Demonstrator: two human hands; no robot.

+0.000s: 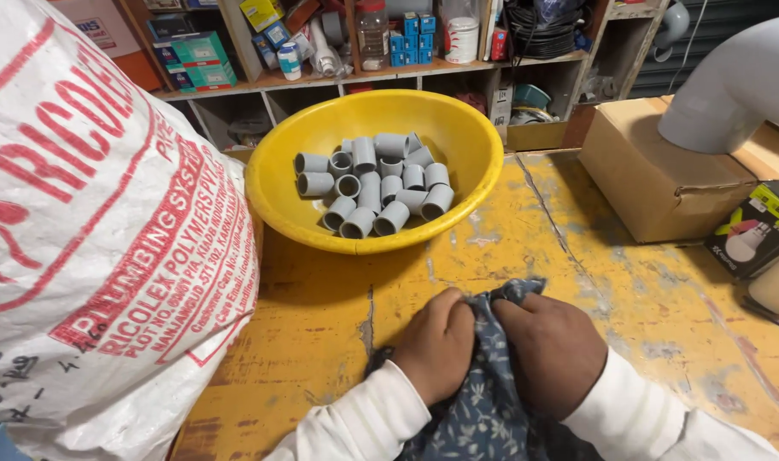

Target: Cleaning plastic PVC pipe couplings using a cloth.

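Both of my hands clutch a dark blue cloth (483, 410) with a small white flower print, low on the worn yellow table (509, 248). My left hand (438, 344) bunches the cloth's left side, my right hand (553, 350) closes over its right side, and a corner of the cloth pokes up between them. Whether anything is wrapped inside the cloth cannot be told. Beyond my hands stands a yellow plastic bowl (304, 128) holding several short grey pipe couplers (375, 182).
A big white woven sack with red print (90, 230) fills the left side. A cardboard box (654, 171) with a large grey pipe elbow (731, 85) above it stands at the right, next to a small black and yellow box (761, 229). Stocked wooden shelves (364, 72) line the back.
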